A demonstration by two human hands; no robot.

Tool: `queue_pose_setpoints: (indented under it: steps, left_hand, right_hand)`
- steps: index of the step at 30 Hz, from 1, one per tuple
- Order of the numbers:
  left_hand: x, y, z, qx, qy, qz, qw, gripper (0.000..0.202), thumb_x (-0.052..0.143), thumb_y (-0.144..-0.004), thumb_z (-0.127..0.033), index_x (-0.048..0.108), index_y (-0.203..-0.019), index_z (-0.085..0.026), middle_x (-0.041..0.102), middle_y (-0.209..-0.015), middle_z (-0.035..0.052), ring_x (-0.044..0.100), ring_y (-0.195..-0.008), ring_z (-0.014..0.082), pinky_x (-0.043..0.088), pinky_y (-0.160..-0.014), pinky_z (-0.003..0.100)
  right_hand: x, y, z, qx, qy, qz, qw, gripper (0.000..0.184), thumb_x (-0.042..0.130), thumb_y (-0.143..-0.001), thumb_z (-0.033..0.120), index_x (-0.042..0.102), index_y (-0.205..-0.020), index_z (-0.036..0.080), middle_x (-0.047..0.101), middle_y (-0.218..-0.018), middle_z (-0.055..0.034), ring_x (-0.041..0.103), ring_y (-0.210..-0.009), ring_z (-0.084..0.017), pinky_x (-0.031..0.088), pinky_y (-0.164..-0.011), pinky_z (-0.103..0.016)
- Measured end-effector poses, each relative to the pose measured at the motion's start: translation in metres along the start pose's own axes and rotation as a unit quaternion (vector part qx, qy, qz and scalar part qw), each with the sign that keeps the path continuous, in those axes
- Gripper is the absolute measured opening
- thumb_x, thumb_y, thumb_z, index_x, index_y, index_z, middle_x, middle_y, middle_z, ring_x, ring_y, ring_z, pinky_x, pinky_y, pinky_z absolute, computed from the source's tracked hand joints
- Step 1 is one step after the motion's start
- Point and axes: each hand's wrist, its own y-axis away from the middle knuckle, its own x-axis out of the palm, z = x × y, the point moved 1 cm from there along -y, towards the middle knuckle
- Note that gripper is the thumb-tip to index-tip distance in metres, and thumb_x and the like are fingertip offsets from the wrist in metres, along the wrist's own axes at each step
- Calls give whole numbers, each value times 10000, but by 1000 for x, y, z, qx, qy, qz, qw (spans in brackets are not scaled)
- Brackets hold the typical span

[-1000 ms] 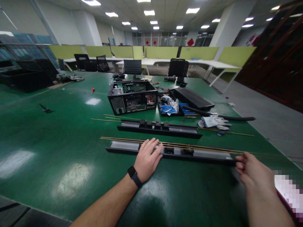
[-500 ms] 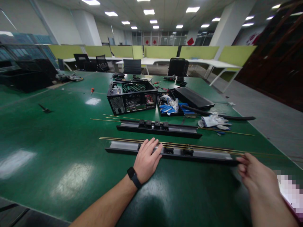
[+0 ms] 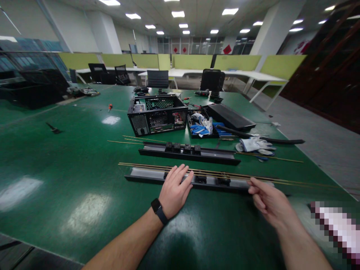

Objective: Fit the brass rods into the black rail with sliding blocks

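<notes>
A long black rail [image 3: 146, 174] with a grey channel and small black blocks lies across the green table [image 3: 70, 157] in front of me. Thin brass rods [image 3: 140, 165] rest along its top. My left hand [image 3: 174, 190], with a black watch on the wrist, lies flat and open on the rail's middle. My right hand [image 3: 268, 202] is at the rail's right part, its fingers curled together near the rods; what they grip I cannot make out. A second similar rail [image 3: 188, 151] lies just behind.
An open black computer case [image 3: 157, 114] stands further back. Beside it are a black tray with blue-white gloves [image 3: 201, 125], a flat black panel [image 3: 229, 116], a black hose [image 3: 281, 140] and grey gloves [image 3: 254, 144]. The table's right edge runs near my right arm. Office chairs and desks stand behind.
My right hand has slid left along the rail from its right end. The left hand has stayed flat on the rail.
</notes>
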Motion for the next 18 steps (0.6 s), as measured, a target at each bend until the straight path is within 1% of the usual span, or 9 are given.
queue_pose_setpoints:
  steps: [2,5,7,9,12,14,16,18]
  left_hand:
    - [0,0,0,0,1,2,1000,421,553,-930,-174,537,-1350,-172,559,-1393,139,436,-1380,268,362,-1151,506]
    - [2,1,2,0,0,2,1000,422,546,-933,-177,531,-1355,-182,556,-1397,138,435,-1380,272,365,-1145,521]
    - [3,2,2,-1,0,2,1000,425,543,-934,-176,527,-1359,-188,554,-1399,136,437,-1379,273,364,-1143,528]
    - [3,2,2,1,0,1,1000,428,541,-935,-177,522,-1363,-192,553,-1401,134,443,-1375,273,364,-1142,529]
    - [3,2,2,3,4,0,1000,440,541,-935,-178,512,-1373,-204,553,-1402,132,446,-1373,275,368,-1137,536]
    - [3,2,2,2,6,1,1000,451,541,-933,-178,504,-1382,-212,552,-1402,133,445,-1374,278,371,-1132,545]
    - [3,2,3,0,7,2,1000,459,543,-933,-181,498,-1389,-218,554,-1399,132,449,-1371,281,375,-1128,549]
    - [3,2,3,-1,7,1,1000,461,544,-934,-188,496,-1392,-223,557,-1397,129,455,-1366,281,377,-1127,548]
  right_hand:
    - [13,5,-6,11,2,41,999,352,828,-666,420,673,-764,120,624,-608,-29,344,-280,-42,180,-237,-162]
    - [33,11,-12,9,8,71,997,385,825,-681,450,671,-809,121,635,-633,-27,350,-281,-33,177,-242,-153]
    - [42,15,-14,1,5,69,998,390,824,-684,462,656,-795,128,631,-631,-21,351,-282,-30,174,-241,-148]
    - [47,17,-14,-3,0,62,998,391,829,-679,461,644,-783,132,625,-624,-14,351,-285,-28,173,-240,-145]
    - [45,17,-15,4,-7,51,999,388,840,-663,440,641,-789,131,626,-624,-18,355,-287,-32,175,-234,-148]
    - [39,15,-14,5,-23,27,999,371,840,-656,408,637,-795,130,629,-633,-23,361,-293,-37,183,-230,-153]
    - [28,9,-12,-3,-46,-15,999,332,824,-661,365,626,-797,136,621,-632,-19,368,-303,-42,196,-230,-158]
    - [11,1,-6,-16,-63,-74,995,279,789,-686,329,598,-787,151,588,-606,1,366,-311,-47,203,-234,-161]
